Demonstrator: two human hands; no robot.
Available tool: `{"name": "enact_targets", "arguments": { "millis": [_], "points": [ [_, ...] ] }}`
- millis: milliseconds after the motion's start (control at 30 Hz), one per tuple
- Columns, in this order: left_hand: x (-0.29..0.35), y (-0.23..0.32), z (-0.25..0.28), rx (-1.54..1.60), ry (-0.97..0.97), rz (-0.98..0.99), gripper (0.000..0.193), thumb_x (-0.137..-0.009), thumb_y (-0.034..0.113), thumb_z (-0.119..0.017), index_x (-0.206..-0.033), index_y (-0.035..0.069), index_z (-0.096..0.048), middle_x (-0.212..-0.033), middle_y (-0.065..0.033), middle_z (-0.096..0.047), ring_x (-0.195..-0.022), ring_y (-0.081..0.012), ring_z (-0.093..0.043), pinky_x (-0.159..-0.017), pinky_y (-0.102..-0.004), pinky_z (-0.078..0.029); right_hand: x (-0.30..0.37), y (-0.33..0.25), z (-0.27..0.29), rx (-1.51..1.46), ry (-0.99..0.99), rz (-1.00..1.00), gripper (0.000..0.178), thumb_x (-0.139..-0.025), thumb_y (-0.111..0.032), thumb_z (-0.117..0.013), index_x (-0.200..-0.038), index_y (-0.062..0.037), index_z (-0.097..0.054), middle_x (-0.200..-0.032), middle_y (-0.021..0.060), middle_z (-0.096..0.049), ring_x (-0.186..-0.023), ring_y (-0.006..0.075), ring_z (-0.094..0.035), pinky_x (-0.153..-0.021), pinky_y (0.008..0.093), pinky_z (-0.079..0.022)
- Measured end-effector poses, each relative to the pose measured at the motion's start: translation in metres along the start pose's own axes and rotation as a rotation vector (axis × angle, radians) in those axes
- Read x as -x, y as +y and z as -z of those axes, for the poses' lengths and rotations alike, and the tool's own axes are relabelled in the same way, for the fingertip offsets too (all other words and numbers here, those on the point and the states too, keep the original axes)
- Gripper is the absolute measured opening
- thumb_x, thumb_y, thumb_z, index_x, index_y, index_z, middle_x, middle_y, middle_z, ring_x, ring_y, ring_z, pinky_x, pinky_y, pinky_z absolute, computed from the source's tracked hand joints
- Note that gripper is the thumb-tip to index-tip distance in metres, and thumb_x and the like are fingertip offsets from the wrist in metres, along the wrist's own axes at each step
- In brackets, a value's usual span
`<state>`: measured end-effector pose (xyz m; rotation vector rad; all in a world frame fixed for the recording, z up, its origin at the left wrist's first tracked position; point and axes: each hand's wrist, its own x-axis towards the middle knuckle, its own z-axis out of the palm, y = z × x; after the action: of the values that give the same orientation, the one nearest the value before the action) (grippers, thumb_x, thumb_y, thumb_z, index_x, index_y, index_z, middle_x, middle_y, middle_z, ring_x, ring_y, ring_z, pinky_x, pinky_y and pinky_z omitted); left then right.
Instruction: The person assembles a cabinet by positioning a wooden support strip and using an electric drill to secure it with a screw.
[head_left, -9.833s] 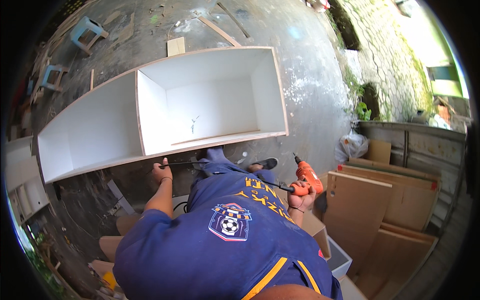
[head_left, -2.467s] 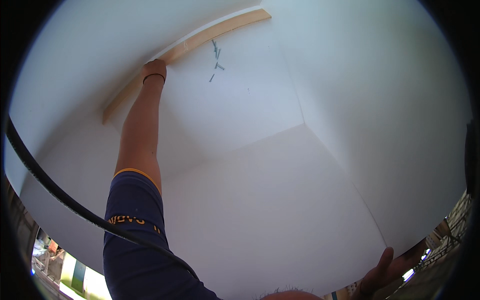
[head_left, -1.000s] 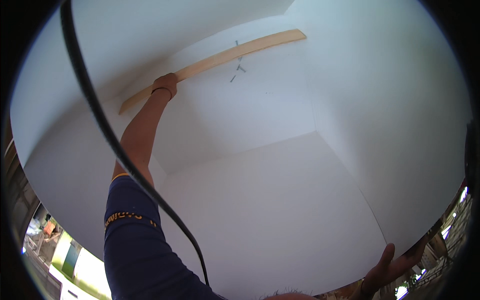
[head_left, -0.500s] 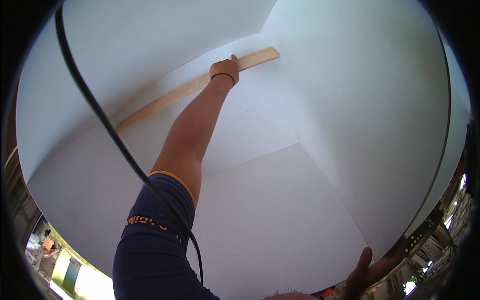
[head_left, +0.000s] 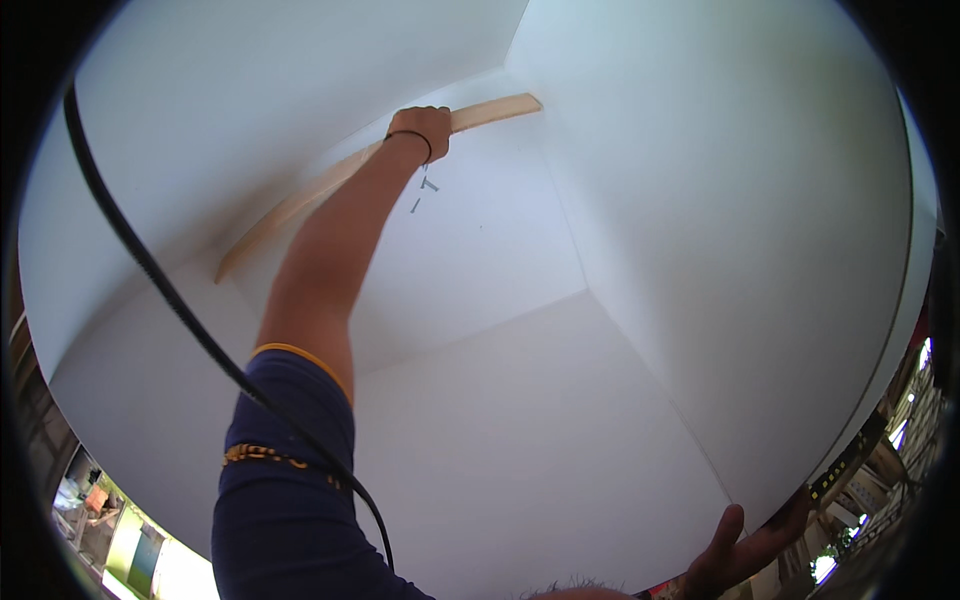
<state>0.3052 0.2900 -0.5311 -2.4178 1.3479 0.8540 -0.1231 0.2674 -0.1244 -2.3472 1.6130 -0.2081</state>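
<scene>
My left hand [head_left: 421,132] is closed on a long, pale wooden strip [head_left: 497,112], which runs across the upper part of a white box-like interior. Its fingertips are partly hidden. Just below the wrist show a few small, thin grey pieces [head_left: 428,185], like nails or screws; whether they are falling or lie against the panel I cannot tell. Low at the right, my right hand [head_left: 735,555] has its thumb raised and fingers stretched along the edge of the white side panel [head_left: 740,250]. Nothing shows in its grasp.
A black cable [head_left: 165,285] hangs across the left side, in front of my sleeved left arm. White panels [head_left: 500,430] meet at corners around my reach. Past the panel edges, a bright opening [head_left: 150,555] shows at lower left and cluttered shelving [head_left: 865,500] at lower right.
My left hand has shifted left along the strip and its raised finger has folded in. Small grey pieces have appeared below the wrist. The right hand stays by the panel edge.
</scene>
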Motion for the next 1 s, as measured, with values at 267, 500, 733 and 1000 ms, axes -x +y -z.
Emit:
{"name": "enact_targets", "arguments": {
  "millis": [267,500,733,1000],
  "points": [
    [0.042,0.015,0.024,0.159,0.138,0.114,0.056,-0.086,0.031,-0.058,-0.135,0.012,-0.039,-0.12,-0.0127,-0.056,-0.101,-0.0294,-0.062,-0.084,-0.0403,-0.052,0.001,0.008,0.013,0.028,-0.046,-0.025,0.072,-0.09,-0.041,-0.054,-0.142,-0.0026,-0.022,-0.14,0.0228,-0.031,-0.133,0.0358,-0.032,-0.107,0.0527,-0.029],
    [0.292,-0.079,0.082,0.34,0.484,-0.104,0.008,-0.083,0.017,-0.067,-0.083,0.009,-0.064,-0.079,-0.007,-0.066,-0.058,-0.0234,-0.061,-0.054,-0.0325,-0.05,-0.012,0.011,0.028,0.171,0.097,0.395,0.057,-0.09,-0.032,-0.056,-0.135,-0.0073,-0.033,-0.142,0.021,-0.033,-0.136,0.039,-0.026,-0.109,0.0596,-0.023],
    [0.415,-0.192,0.28,-0.148,0.98,-0.096,0.058,-0.064,0.035,-0.084,-0.105,0.003,-0.058,-0.09,-0.0113,-0.056,-0.082,-0.0281,-0.058,-0.069,-0.04,-0.05,-0.008,-0.076,0.028,-0.506,-0.073,0.569,0.036,-0.088,-0.018,-0.058,-0.12,-0.0036,-0.05,-0.117,0.0167,-0.056,-0.11,0.032,-0.051,-0.095,0.0471,-0.04],
    [0.358,-0.242,0.273,0.017,0.516,-0.115,0.048,-0.083,0.043,-0.066,-0.105,0.0,-0.061,-0.09,-0.0161,-0.068,-0.083,-0.0337,-0.066,-0.074,-0.039,-0.054,-0.122,-0.154,-0.26,-0.528,-0.615,0.126,0.033,-0.087,-0.03,-0.059,-0.107,-0.0033,-0.062,-0.099,0.01,-0.066,-0.094,0.0255,-0.063,-0.079,0.0365,-0.05]
  ]
}}
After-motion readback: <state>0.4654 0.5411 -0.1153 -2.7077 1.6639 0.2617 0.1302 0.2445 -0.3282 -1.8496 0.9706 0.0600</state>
